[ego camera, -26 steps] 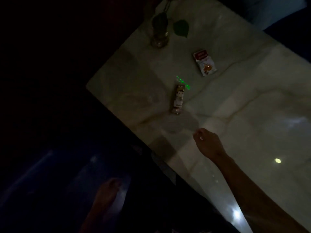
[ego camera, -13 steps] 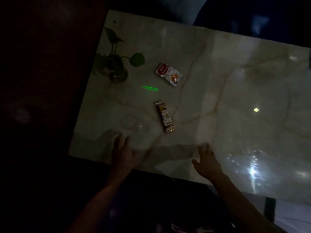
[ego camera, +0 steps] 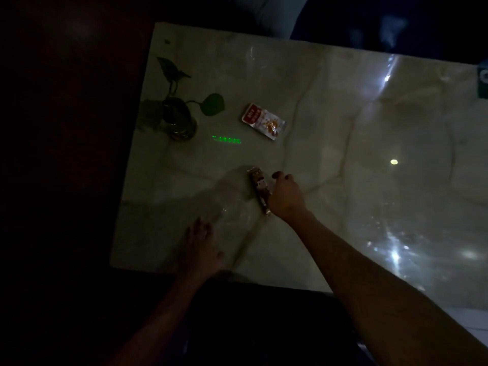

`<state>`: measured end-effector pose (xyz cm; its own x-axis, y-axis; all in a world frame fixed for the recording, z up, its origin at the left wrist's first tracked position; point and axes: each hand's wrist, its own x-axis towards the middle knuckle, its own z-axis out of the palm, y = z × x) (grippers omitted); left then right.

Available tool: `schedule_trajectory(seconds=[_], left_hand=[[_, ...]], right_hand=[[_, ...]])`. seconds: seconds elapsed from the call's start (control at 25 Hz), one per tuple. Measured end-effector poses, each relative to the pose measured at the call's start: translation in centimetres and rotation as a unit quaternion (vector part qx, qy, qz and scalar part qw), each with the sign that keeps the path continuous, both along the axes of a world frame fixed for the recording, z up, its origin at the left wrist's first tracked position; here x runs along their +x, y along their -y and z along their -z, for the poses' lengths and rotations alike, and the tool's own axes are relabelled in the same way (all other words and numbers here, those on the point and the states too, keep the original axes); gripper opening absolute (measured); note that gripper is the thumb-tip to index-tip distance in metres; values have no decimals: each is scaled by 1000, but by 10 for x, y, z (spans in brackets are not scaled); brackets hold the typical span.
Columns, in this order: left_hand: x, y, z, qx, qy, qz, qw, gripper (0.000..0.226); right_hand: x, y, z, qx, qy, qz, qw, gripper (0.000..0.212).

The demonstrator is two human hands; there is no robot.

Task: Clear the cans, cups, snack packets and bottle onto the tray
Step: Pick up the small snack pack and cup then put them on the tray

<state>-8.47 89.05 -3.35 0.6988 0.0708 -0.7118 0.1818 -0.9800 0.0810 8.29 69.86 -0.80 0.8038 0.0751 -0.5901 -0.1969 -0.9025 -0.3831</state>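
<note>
Two snack packets are lying on the dim marble table. The right hand is reaching across the near half and its fingers are curling onto the long brown packet, which is lying flat with its lower end poking out beside the wrist; whether the grip is fully closed I cannot tell in this gloom. The left hand is pressing flat near the front edge, fingers spread and holding nothing. Farther back, the red-and-white packet is resting flat and untouched, well apart from both hands. A glass vase with green leaves is standing toward the left edge, and a green light streak is glowing on the tabletop between vase and packets.
</note>
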Motion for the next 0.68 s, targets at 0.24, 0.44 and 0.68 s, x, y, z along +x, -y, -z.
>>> schedule_trajectory(seconds=[0.24, 0.44, 0.68], left_hand=[[-4, -2, 2, -17, 6, -38, 999, 91], [-3, -5, 3, -28, 11, -57, 998, 92], [-10, -25, 5, -32, 26, 13, 999, 94]], right_hand=[[25, -25, 18, -16, 10, 19, 1000, 62], [26, -33, 26, -41, 0, -6, 999, 56], [14, 9, 28, -54, 14, -19, 998, 31]])
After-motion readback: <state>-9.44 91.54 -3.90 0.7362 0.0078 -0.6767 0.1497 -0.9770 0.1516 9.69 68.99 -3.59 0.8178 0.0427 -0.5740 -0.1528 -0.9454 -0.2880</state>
